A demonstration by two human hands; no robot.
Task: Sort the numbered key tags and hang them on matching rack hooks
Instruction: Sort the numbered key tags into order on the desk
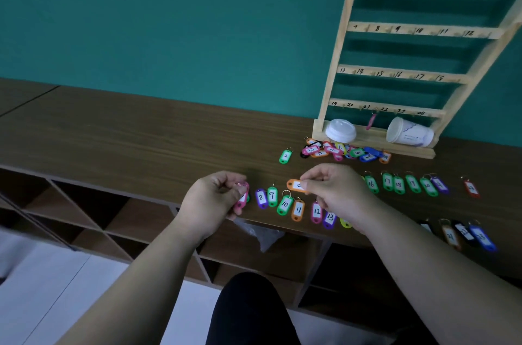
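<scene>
My left hand (214,197) pinches a pink key tag (242,197) at the left end of a row of numbered tags (285,205) laid along the table's front. My right hand (333,189) pinches an orange key tag (295,185) just above that row. The row runs 8 to 13 beneath my hands and goes on with green tags (399,184) numbered 16 upward to the right. An unsorted pile of tags (339,150) lies before the wooden rack (401,73), whose hooks are numbered 1 to 24. One pink tag (371,121) hangs on the bottom rail.
A lone green tag 2 (285,156) lies left of the pile. A cup lid (340,130) and a tipped paper cup (409,132) sit on the rack's base. More tags (463,233) lie at the right front edge. Open cubbies (113,220) are below the tabletop.
</scene>
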